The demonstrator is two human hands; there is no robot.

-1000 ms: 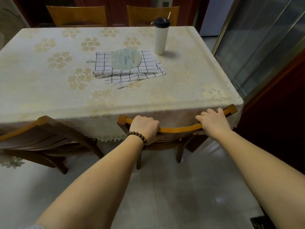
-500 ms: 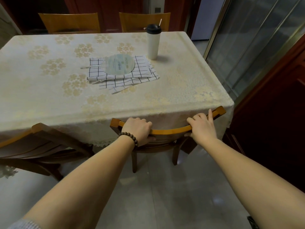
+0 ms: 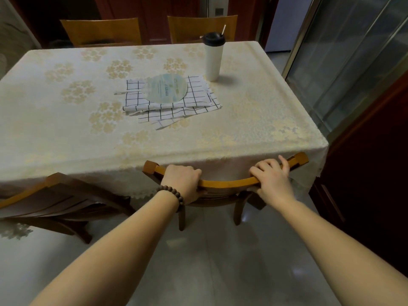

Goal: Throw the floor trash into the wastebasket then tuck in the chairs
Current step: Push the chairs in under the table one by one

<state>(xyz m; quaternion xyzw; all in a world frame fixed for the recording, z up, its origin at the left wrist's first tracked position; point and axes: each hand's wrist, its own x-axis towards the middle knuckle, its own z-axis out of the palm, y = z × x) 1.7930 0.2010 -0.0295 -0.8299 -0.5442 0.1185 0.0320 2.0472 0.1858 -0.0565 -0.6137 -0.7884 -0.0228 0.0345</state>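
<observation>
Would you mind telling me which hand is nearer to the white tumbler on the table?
Right. The right hand grips the chair's top rail below and right of the white tumbler; the left hand grips it further left.

Dim, soft light; wide-angle edge bending

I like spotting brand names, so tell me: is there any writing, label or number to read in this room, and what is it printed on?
Round fan lying on the checked cloth: several lines of print and what may be a number, all too small and blurred to read.
White tumbler: no writing visible.
Tablecloth: flower pattern only, no text.
Nothing else in view carries readable text.
</observation>
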